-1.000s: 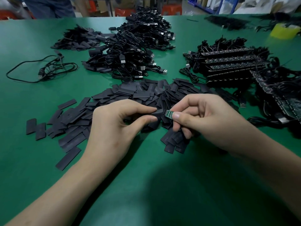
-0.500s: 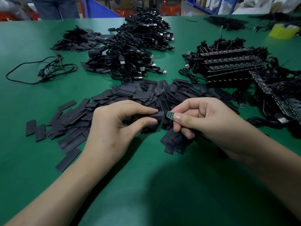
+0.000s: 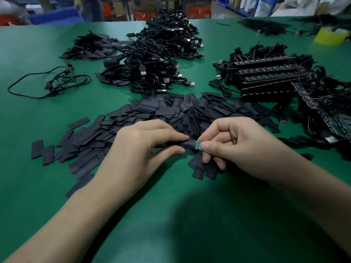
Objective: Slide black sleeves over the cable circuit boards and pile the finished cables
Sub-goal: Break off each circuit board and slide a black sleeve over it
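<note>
Left hand [image 3: 144,147] pinches the black sleeve [image 3: 187,144], right hand [image 3: 233,143] pinches the green circuit board [image 3: 198,145]; the board lies just right of the sleeve's mouth, long axes aligned left-right.

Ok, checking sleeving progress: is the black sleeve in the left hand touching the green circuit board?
Touching. In the head view the end of the black sleeve meets the circuit board, no gap between.
</note>
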A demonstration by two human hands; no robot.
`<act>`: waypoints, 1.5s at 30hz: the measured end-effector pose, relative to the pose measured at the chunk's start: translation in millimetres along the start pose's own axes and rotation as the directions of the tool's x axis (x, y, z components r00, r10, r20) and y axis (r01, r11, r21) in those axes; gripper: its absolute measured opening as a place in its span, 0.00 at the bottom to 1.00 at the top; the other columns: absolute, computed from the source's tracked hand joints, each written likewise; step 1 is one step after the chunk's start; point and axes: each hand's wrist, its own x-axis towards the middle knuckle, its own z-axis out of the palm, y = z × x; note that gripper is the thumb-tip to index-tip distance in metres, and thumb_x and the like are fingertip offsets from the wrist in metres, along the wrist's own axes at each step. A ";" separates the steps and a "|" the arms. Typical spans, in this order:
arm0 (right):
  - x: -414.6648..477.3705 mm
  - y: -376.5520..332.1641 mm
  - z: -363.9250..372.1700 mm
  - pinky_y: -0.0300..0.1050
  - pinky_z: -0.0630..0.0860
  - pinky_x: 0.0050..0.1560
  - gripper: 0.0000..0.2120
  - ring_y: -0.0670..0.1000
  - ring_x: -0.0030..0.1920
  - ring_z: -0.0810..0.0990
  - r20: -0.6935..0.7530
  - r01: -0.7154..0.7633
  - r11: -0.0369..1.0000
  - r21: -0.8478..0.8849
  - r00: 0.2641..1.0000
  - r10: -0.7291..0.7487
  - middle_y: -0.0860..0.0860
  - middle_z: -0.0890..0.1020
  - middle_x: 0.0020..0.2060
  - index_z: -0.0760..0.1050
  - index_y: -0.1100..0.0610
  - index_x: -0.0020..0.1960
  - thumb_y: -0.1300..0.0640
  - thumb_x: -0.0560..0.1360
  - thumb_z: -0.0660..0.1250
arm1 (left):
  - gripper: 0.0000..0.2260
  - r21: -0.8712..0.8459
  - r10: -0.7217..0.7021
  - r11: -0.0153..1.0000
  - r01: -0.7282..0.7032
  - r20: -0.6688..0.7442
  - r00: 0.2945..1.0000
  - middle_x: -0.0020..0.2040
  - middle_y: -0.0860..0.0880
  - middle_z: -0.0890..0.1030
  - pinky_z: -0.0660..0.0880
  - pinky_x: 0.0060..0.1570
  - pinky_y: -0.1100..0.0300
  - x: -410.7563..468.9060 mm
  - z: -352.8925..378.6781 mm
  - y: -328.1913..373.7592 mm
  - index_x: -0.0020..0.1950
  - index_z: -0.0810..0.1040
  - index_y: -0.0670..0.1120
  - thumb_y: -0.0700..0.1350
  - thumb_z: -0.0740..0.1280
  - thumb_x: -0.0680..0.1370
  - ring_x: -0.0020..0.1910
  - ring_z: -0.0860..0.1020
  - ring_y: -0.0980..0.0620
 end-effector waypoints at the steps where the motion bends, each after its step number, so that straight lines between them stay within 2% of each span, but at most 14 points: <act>1: -0.4 -0.1 -1.2 0.37 0.75 0.32 0.00 0.47 0.28 0.78 0.008 -0.007 1.000 0.019 1.000 0.006 0.54 0.87 0.36 0.80 0.59 0.49 0.62 0.79 0.70 | 0.10 0.016 0.016 1.000 -0.016 0.003 1.000 0.48 0.54 0.85 0.80 0.48 0.53 0.0 -0.2 -0.2 0.53 0.87 0.49 0.48 0.77 0.73 0.46 0.83 0.54; 6: -1.6 0.7 -2.0 0.36 0.73 0.31 0.02 0.47 0.28 0.77 0.036 -0.050 0.995 0.088 0.998 0.047 0.56 0.86 0.36 0.80 0.61 0.49 0.62 0.79 0.70 | 0.10 0.110 0.055 0.992 -0.057 0.019 0.998 0.49 0.55 0.84 0.78 0.50 0.56 -1.3 -1.7 0.9 0.55 0.87 0.51 0.49 0.76 0.74 0.48 0.81 0.54; 9: -1.3 1.0 0.7 0.36 0.74 0.31 0.01 0.47 0.28 0.78 0.014 -0.020 0.997 0.068 1.000 0.019 0.55 0.87 0.35 0.80 0.59 0.48 0.62 0.79 0.70 | 0.09 0.033 0.017 0.999 -0.017 0.000 1.000 0.48 0.55 0.84 0.79 0.49 0.56 -2.1 -0.8 1.4 0.53 0.88 0.50 0.48 0.77 0.74 0.46 0.82 0.56; 13: -0.5 2.0 2.5 0.37 0.76 0.32 0.02 0.48 0.28 0.80 -0.009 0.028 1.000 -0.015 1.000 -0.028 0.53 0.87 0.35 0.80 0.57 0.47 0.61 0.78 0.71 | 0.08 -0.036 -0.036 0.999 0.036 0.004 0.999 0.47 0.55 0.84 0.77 0.48 0.61 -2.5 -0.4 2.1 0.53 0.88 0.48 0.47 0.76 0.75 0.45 0.82 0.57; 17: -1.2 3.7 1.5 0.38 0.76 0.32 0.01 0.49 0.28 0.80 0.046 -0.013 1.000 -0.019 0.999 0.014 0.54 0.87 0.35 0.79 0.58 0.48 0.62 0.79 0.70 | 0.10 0.052 0.047 0.997 -0.050 0.057 0.997 0.48 0.54 0.84 0.79 0.49 0.54 -0.5 0.5 3.4 0.54 0.87 0.49 0.47 0.77 0.74 0.48 0.82 0.54; 24: -0.8 1.8 -7.8 0.37 0.72 0.30 0.02 0.47 0.27 0.76 0.095 -0.068 0.994 0.091 0.994 0.059 0.57 0.86 0.36 0.79 0.61 0.50 0.62 0.79 0.69 | 0.08 0.120 0.127 0.984 -0.131 0.035 0.991 0.49 0.53 0.84 0.79 0.49 0.54 -0.8 1.5 2.3 0.55 0.87 0.49 0.47 0.76 0.76 0.47 0.81 0.51; 29: -2.1 0.2 -4.6 0.37 0.73 0.30 0.03 0.48 0.27 0.77 0.099 -0.034 0.994 0.106 0.995 0.023 0.57 0.86 0.36 0.76 0.62 0.52 0.63 0.79 0.69 | 0.10 -0.034 0.038 0.999 -0.037 0.037 0.999 0.47 0.55 0.83 0.77 0.50 0.62 -2.3 2.3 4.9 0.54 0.87 0.48 0.50 0.74 0.76 0.46 0.80 0.58; 34: -0.8 3.2 2.0 0.38 0.76 0.32 0.09 0.50 0.30 0.82 0.116 0.006 0.998 0.065 0.993 -0.013 0.56 0.87 0.38 0.70 0.57 0.56 0.63 0.80 0.69 | 0.10 -0.076 0.026 0.997 -0.019 0.089 0.996 0.47 0.55 0.83 0.77 0.49 0.60 -2.4 5.3 6.8 0.54 0.87 0.50 0.51 0.74 0.76 0.46 0.81 0.59; 37: -1.5 3.5 -1.3 0.41 0.80 0.38 0.12 0.51 0.37 0.86 0.061 0.085 0.996 0.013 0.994 -0.085 0.53 0.87 0.41 0.73 0.52 0.56 0.58 0.77 0.73 | 0.09 -0.079 -0.009 0.997 0.013 0.044 0.999 0.46 0.55 0.83 0.77 0.48 0.60 -1.7 5.1 6.1 0.54 0.87 0.50 0.50 0.74 0.76 0.46 0.81 0.57; 39: -3.0 2.9 -4.4 0.43 0.81 0.40 0.11 0.47 0.37 0.84 -0.045 0.202 0.963 -0.178 0.976 -0.213 0.49 0.86 0.41 0.77 0.47 0.52 0.55 0.74 0.77 | 0.08 -0.103 -0.070 0.992 0.068 -0.013 0.997 0.46 0.55 0.83 0.76 0.49 0.61 -0.7 3.6 4.8 0.53 0.87 0.50 0.48 0.76 0.75 0.46 0.81 0.56; 41: -4.0 1.7 -4.3 0.46 0.81 0.41 0.08 0.47 0.36 0.82 -0.116 0.277 0.904 -0.326 0.937 -0.329 0.46 0.84 0.39 0.80 0.46 0.47 0.55 0.73 0.77 | 0.08 -0.143 -0.131 0.982 0.123 -0.048 0.990 0.46 0.56 0.83 0.75 0.50 0.63 0.4 2.1 3.3 0.52 0.87 0.50 0.46 0.77 0.74 0.47 0.81 0.57; 45: -5.1 2.2 0.9 0.43 0.78 0.40 0.05 0.47 0.36 0.83 -0.181 0.369 0.822 -0.434 0.858 -0.481 0.44 0.83 0.34 0.83 0.50 0.45 0.57 0.73 0.77 | 0.08 -0.207 -0.174 0.965 0.163 -0.038 0.984 0.47 0.56 0.84 0.75 0.51 0.64 0.4 2.9 4.2 0.52 0.87 0.50 0.46 0.77 0.74 0.49 0.82 0.56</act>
